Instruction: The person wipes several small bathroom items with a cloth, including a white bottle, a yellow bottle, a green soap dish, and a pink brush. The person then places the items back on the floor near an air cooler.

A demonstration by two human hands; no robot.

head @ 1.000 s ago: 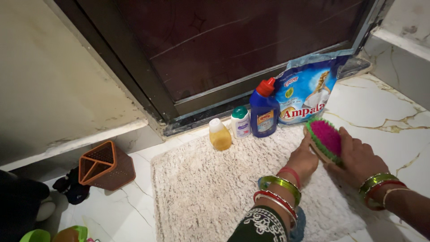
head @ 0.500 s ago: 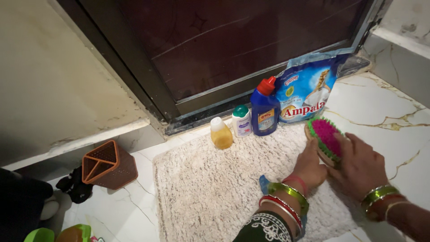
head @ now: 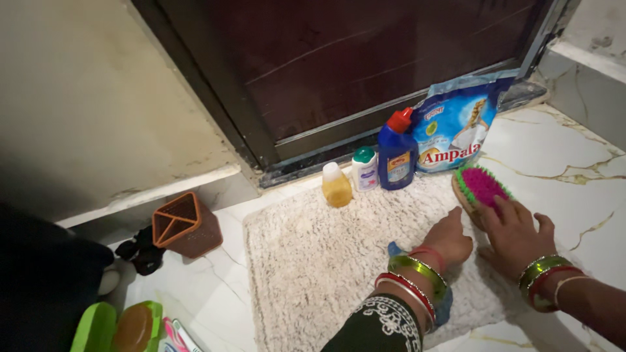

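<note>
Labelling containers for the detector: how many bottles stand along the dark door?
3, in a row at the mat's far edge: a small yellow bottle with white cap leftmost, a small white bottle with green cap in the middle, a blue bottle with red cap rightmost. None looks hidden.

Cream shaggy mat (head: 326, 261); at its far edge a pink-and-green brush (head: 482, 189), blue red-capped bottle (head: 396, 156), amber bottle (head: 336, 186). Left of the mat, an orange-brown basket (head: 186, 225).
</note>
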